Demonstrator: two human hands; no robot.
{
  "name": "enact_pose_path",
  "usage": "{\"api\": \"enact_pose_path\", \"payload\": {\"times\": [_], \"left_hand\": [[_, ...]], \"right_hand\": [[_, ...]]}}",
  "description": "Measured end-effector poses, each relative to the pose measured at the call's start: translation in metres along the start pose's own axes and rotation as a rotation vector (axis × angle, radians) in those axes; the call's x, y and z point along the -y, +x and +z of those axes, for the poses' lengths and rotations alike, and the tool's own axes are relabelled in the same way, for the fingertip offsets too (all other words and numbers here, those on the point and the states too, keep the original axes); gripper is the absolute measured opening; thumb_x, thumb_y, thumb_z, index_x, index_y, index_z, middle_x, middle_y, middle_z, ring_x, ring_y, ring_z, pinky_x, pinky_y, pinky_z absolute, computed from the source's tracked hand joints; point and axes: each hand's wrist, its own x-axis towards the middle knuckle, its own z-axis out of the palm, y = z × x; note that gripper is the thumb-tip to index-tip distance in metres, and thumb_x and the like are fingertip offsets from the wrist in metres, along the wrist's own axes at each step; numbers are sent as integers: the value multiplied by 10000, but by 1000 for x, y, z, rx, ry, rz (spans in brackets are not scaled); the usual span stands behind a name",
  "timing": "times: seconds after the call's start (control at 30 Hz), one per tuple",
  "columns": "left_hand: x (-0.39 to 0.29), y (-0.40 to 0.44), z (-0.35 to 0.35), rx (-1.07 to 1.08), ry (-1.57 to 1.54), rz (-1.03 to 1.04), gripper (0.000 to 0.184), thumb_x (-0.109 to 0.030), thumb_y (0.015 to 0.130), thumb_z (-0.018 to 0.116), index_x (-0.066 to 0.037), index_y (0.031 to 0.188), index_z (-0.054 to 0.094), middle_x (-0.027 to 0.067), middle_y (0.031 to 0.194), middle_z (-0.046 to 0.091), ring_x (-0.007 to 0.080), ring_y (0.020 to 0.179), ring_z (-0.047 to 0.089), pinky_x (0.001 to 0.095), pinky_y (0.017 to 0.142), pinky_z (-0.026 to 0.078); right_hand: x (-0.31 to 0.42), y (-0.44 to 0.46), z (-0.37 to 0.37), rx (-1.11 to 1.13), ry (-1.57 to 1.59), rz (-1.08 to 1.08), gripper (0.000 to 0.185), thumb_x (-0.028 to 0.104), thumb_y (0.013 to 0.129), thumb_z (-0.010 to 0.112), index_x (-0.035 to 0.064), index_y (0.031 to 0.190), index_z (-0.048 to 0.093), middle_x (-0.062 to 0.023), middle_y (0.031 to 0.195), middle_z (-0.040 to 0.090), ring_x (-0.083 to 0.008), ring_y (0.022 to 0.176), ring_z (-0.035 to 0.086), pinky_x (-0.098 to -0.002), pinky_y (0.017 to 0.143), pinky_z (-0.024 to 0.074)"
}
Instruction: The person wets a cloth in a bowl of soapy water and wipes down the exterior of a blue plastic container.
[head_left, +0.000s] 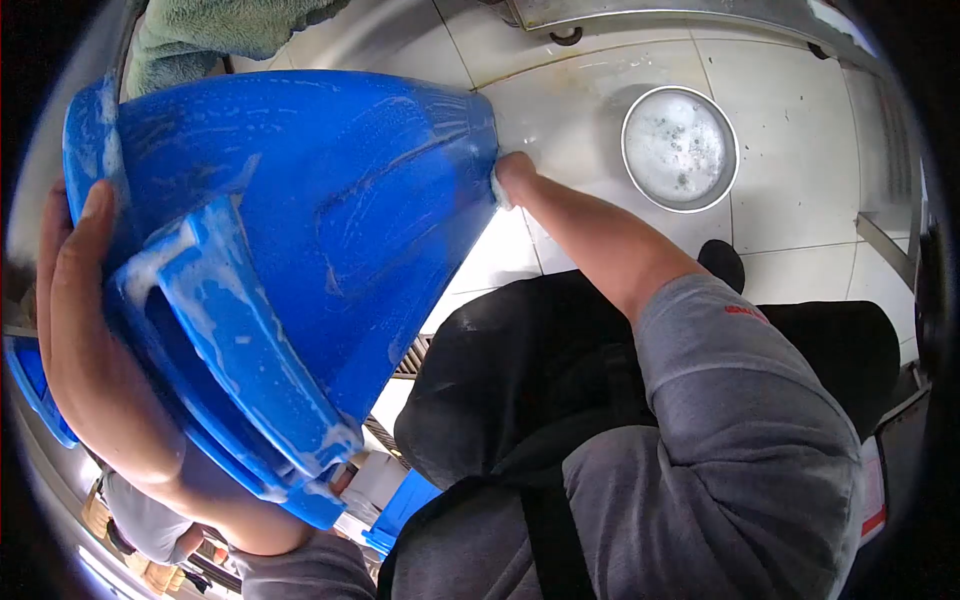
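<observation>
A large blue plastic bin [290,190] lies tilted on its side before me, streaked with soap suds. Its handle [255,340] is thick with foam. My left hand [85,310] grips the bin's rim at the left, thumb on the near face and fingers around the edge. At the bin's narrow base, my right hand [516,178] is closed against the far side. A pale bit shows under that hand; whether it is a cloth, a pad or foam I cannot tell. The right fingers are mostly hidden.
A round metal bowl [681,149] of sudsy water stands on the white tiled floor [790,140]. A green towel [215,35] hangs at the upper left. Another blue container [405,508] shows below, and a person in grey [147,515] is at the lower left.
</observation>
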Motion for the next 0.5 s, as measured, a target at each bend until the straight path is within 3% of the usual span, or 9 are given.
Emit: {"api": "enact_pose_path", "payload": {"times": [0.07, 0.1, 0.17, 0.23, 0.3, 0.33, 0.37, 0.4, 0.5], "left_hand": [[-2, 0, 1, -17, -8, -11, 327, -77, 882, 467, -37, 1180, 596, 219, 1323, 465, 311, 1192, 490, 374, 1027, 381], [-3, -1, 3, -39, -93, -27, 327, -72, 878, 466, -38, 1173, 601, 220, 1321, 468, 312, 1190, 492, 374, 1026, 382], [-6, -4, 4, -45, -175, -51, 327, -68, 874, 465, -40, 1167, 607, 220, 1320, 470, 314, 1188, 494, 374, 1025, 383], [-11, 1, 2, -52, 79, -61, 328, -84, 877, 455, -40, 1161, 611, 218, 1310, 480, 310, 1186, 495, 374, 1030, 376], [-5, 3, 0, -44, 27, -67, 328, -88, 880, 451, -35, 1162, 609, 214, 1310, 481, 305, 1187, 495, 375, 1035, 368], [0, 3, 0, -32, -23, -70, 329, -93, 883, 446, -31, 1163, 607, 210, 1310, 483, 301, 1187, 494, 376, 1040, 360], [4, 3, 0, -29, -22, -73, 329, -93, 883, 446, -31, 1163, 607, 210, 1310, 483, 301, 1187, 494, 376, 1040, 360], [8, 4, 0, -27, -62, -66, 330, -93, 880, 450, -25, 1164, 604, 206, 1309, 484, 295, 1189, 491, 376, 1046, 351], [2, 6, 5, -31, -142, -96, 335, -102, 885, 444, -15, 1171, 597, 200, 1311, 483, 287, 1192, 486, 373, 1054, 339]], "right_hand": [[28, 20, -26, 484, -974, -462, 211, 166, 796, 543, 31, 857, 694, -143, 969, 673, -252, 943, 642, -359, 798, 501], [46, 23, -38, 335, -471, -186, 193, 106, 783, 520, 22, 824, 689, -186, 943, 668, -310, 895, 650, -384, 741, 519], [112, 10, -73, 144, -86, -63, 172, 76, 752, 536, 1, 831, 669, -217, 903, 657, -359, 877, 637, -400, 731, 512], [145, -25, -76, -175, 331, -176, 186, 51, 746, 546, -13, 888, 647, -235, 841, 641, -399, 857, 613, -416, 768, 490], [178, -108, -104, -117, 355, -296, 289, -1, 720, 557, -27, 1004, 605, -240, 912, 613, -390, 951, 568, -449, 842, 448], [185, -154, -114, -262, 452, -634, 369, -44, 693, 555, 1, 1059, 585, -225, 1054, 569, -371, 1060, 508, -472, 886, 402], [176, -189, -109, -175, 418, -689, 441, -72, 672, 544, 43, 1097, 572, -177, 1175, 519, -314, 1149, 455, -460, 916, 352], [168, -211, -119, -116, 496, -883, 485, -88, 662, 548, 74, 1118, 578, -139, 1132, 560, -289, 1118, 487, -435, 915, 341], [108, -179, -105, -46, 374, -785, 554, -76, 634, 574, 98, 1160, 583, -98, 1095, 607, -284, 1075, 510, -425, 900, 348]]}}
